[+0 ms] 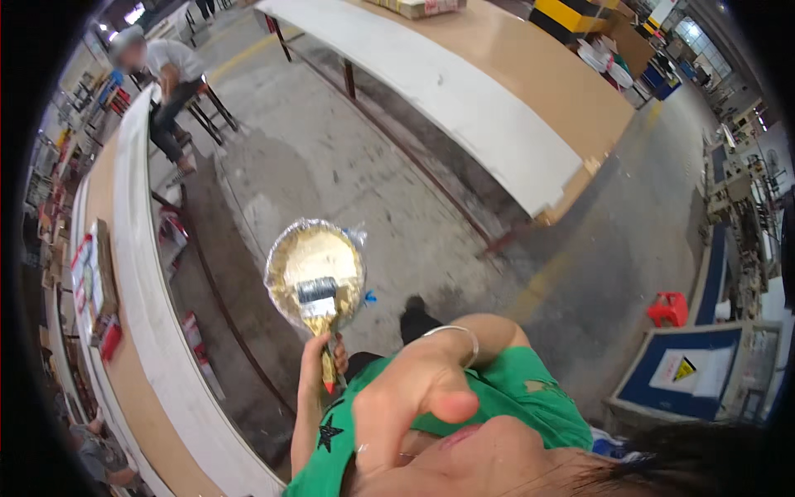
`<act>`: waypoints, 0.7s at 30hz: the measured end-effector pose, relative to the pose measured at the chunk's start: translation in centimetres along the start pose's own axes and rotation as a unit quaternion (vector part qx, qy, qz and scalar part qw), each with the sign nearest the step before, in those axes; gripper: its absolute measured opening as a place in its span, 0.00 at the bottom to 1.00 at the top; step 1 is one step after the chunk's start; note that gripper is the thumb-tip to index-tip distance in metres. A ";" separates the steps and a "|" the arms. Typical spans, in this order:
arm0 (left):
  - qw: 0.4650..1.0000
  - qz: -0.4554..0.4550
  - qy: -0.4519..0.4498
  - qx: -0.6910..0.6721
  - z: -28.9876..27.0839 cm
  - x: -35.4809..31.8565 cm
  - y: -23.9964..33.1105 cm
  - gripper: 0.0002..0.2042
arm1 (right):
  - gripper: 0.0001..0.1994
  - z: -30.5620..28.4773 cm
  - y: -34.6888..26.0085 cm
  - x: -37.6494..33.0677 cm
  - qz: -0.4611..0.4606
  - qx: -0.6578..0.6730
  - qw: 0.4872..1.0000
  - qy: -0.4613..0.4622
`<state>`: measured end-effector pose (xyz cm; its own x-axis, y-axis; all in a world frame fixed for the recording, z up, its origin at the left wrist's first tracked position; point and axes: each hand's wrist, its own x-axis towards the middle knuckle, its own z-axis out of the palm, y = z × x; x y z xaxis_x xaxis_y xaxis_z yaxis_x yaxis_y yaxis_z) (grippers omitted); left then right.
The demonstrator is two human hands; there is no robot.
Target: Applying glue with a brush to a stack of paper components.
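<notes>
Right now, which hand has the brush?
The left hand, gripping the brush by its handle beside the round container. The right hand, with the bracelet, is raised before the green shirt, away from the brush.

Brush (318,291) over bucket (286,244), long table (142,248) to the left, second table (464,91) ahead toward the right

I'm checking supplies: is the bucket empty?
Not empty: pale contents show inside the bucket, beyond the brush. How full it is, I cannot tell.
</notes>
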<state>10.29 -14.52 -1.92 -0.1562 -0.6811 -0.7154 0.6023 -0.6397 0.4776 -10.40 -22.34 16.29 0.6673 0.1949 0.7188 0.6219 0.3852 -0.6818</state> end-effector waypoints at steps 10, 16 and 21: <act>0.982 0.034 -0.065 0.172 12.9 8.2 17.8 0.13 | 0.10 -5.7 -20.6 0.4 -0.321 -0.440 0.712 0.443; 0.914 -0.034 -0.115 0.388 24.1 19.9 27.5 0.11 | 0.05 -13.3 -25.8 -4.8 -0.365 -0.485 0.631 0.483; 0.834 -0.109 -0.200 0.503 32.9 28.6 31.0 0.11 | 0.06 -13.5 -28.7 -9.0 -0.394 -0.549 0.552 0.488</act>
<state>-1.32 -65.55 9.21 -0.5458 -0.4447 -0.7102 -0.4043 -0.6026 0.6881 -28.74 -47.35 27.60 -0.4179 -0.4289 0.8009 0.3925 -0.8803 -0.2665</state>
